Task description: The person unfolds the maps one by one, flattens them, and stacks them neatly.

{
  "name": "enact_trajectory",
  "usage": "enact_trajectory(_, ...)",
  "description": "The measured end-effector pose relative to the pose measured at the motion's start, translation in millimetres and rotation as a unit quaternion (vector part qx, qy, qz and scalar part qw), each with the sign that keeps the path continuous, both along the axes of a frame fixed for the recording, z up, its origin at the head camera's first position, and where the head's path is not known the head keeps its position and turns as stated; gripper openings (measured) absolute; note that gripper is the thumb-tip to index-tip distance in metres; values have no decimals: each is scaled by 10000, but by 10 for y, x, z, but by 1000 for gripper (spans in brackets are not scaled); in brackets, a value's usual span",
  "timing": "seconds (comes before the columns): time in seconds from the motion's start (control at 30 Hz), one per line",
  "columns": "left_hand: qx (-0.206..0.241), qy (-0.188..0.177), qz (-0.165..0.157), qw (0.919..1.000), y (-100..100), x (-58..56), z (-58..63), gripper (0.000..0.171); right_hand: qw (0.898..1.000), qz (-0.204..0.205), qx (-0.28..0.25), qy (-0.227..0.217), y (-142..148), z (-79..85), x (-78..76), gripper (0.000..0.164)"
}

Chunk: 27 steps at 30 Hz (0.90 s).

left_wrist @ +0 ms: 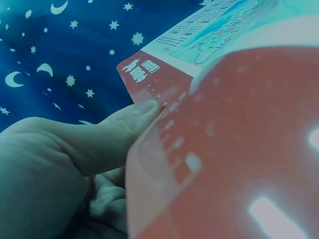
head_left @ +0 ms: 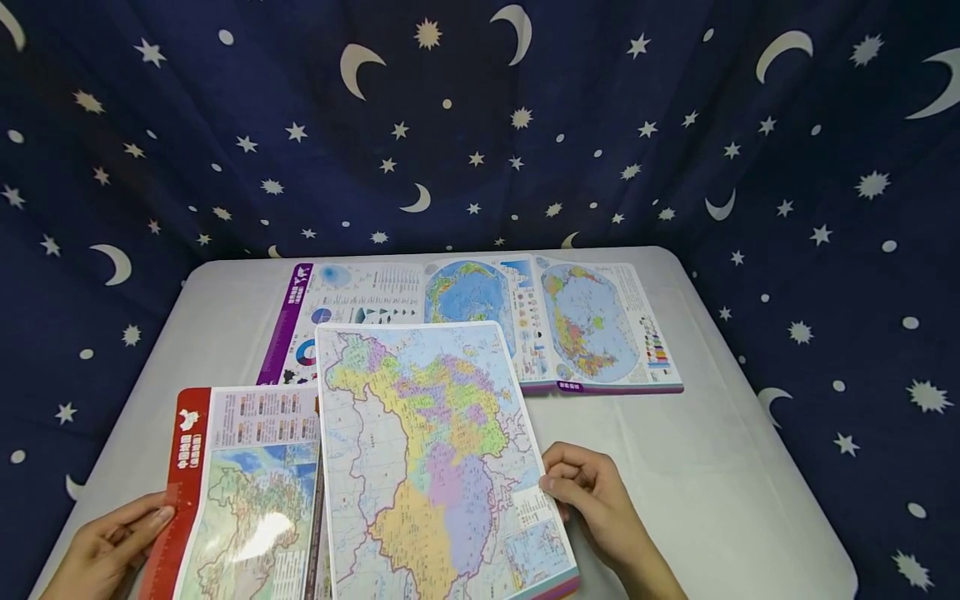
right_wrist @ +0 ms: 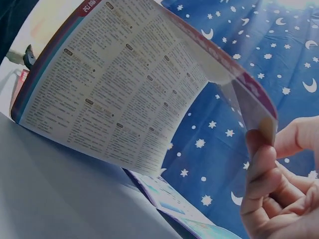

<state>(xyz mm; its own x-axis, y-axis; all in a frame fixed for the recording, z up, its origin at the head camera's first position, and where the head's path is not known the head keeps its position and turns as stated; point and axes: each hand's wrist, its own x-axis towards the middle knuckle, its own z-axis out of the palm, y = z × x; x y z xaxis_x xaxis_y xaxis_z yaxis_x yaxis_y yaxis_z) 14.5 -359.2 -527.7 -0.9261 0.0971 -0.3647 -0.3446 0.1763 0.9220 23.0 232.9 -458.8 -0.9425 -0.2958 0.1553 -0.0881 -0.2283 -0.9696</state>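
A folding map (head_left: 442, 467) is held partly unfolded over the near side of the table. Its left panel has a red border strip (head_left: 187, 467), and its lifted right panel shows coloured regions. My left hand (head_left: 112, 542) pinches the red strip, thumb on top, which the left wrist view shows close up. At the right edge of the raised panel, my right hand (head_left: 596, 500) grips between thumb and fingers. From the right wrist view, the underside is a text-covered sheet (right_wrist: 109, 94), curving up towards the fingers. The map's lower end runs out of the head view.
Behind lies a second folding map (head_left: 480, 367), spread flat with world maps and a purple strip (head_left: 283, 333) at its left; the held map overlaps its front. Both rest over a white table (head_left: 720, 467). A dark blue star-and-moon curtain (head_left: 450, 167) surrounds the table's back and sides.
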Motion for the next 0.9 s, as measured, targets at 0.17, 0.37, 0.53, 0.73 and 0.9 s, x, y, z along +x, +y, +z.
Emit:
enact_trajectory(0.17,145,215,27,9997,12,-11,-5,29,9998,-142,-140,73,80,-16,-2,9)
enact_trajectory(0.37,265,348,92,9990,25,-31,-9,31,9992,-343,-175,50,168,-22,-7,10)
enact_trajectory(0.53,379,408,53,9984,20,-38,-6,32,9983,-546,-186,-120,247,-16,-8,11)
enact_trajectory(0.73,397,396,95,9984,41,-55,-13,32,9962,-818,-152,-250,342,-17,4,11)
enact_trajectory(0.9,440,458,107,9979,62,-58,-16,32,9958,-814,-279,-316,397,-14,9,14)
